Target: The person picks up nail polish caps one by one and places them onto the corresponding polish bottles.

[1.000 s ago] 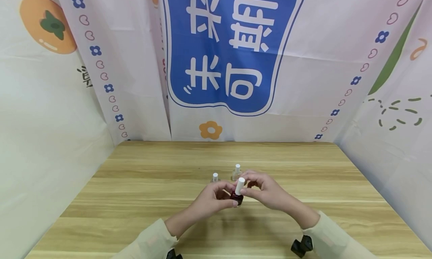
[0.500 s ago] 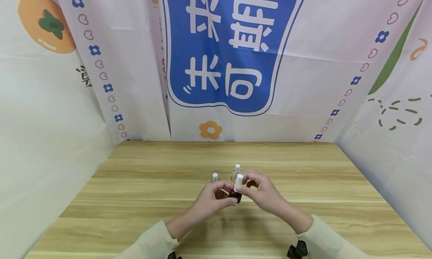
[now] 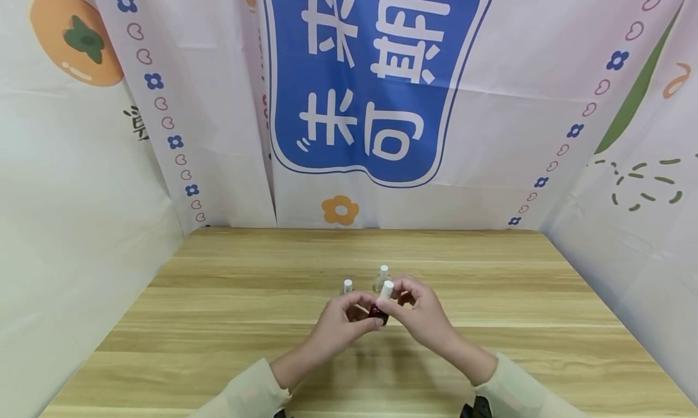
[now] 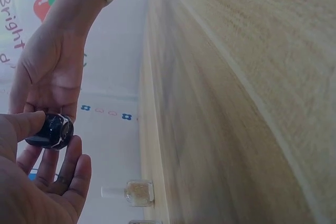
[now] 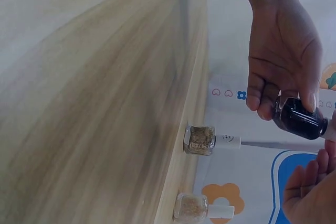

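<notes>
A nail polish bottle point(image 3: 377, 313) with dark red, almost black contents is held above the table, slightly tilted. The left hand point(image 3: 334, 326) grips its glass body between thumb and fingers, as the right wrist view also shows. At the white cap point(image 3: 387, 289), the right hand point(image 3: 422, 312) pinches with thumb and fingers. The cap still sits on the bottle neck. In the right wrist view the bottle's dark glass point(image 5: 300, 120) shows clearly. The left wrist view shows the bottle point(image 4: 51, 131) from its base end, which hides the cap.
Two more nail polish bottles with white caps stand upright on the wooden table point(image 3: 218, 321) just beyond the hands: one with gold glitter point(image 5: 200, 140), one paler point(image 5: 190, 208). Printed cloth point(image 3: 491, 163) encloses the table's back and sides.
The right hand has shifted slightly to the left and turned a little at the cap. The held bottle has moved slightly left and up in view; the left hand stays nearly still.
</notes>
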Available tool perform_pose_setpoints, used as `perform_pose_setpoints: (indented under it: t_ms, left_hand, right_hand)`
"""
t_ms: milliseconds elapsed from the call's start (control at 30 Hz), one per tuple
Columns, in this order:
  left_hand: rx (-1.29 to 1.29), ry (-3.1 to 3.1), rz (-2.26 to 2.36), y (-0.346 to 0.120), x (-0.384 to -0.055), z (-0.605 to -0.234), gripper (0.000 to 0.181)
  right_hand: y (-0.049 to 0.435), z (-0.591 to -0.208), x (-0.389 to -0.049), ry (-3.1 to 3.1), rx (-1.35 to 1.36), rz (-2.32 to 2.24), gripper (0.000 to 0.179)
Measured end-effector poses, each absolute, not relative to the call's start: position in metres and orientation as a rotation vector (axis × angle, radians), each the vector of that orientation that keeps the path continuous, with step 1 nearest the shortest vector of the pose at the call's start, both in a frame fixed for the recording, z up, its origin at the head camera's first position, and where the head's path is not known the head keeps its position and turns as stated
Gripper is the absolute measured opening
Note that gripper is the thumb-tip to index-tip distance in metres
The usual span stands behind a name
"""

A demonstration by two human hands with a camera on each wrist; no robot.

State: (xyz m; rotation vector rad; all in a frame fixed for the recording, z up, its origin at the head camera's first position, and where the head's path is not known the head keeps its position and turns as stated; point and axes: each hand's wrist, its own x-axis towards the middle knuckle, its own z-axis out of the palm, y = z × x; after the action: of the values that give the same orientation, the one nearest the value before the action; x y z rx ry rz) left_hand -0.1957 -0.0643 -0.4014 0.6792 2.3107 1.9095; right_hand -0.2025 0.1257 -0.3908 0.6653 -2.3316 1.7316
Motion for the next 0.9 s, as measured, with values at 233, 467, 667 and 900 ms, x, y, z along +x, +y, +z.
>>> perform_pose_setpoints:
  t_ms: [233,467,667,900]
  left_hand:
    - [0.708,2.27,1.913,-0.066,-0.196,-0.402,0.022]
    - [0.716,2.21,1.901,-0.069,-0.197,-0.399,0.024]
    - [0.723,2.182,1.872,-0.071,-0.198,-0.397,0.026]
    - [0.729,2.16,1.874,-0.069,-0.197,-0.396,0.025]
  right_hand:
    - [0.132,-0.385,-0.202,-2.47,0.655,1.725,0.018]
    - [0.149,-0.375,-0.209,-2.577,0.884,1.667,0.028]
    - [0.153,-0.371,-0.213,-2.535,1.136,1.625,0.028]
    - [0.152,-0.372,-0.213,-2.499,1.177,1.634,0.015]
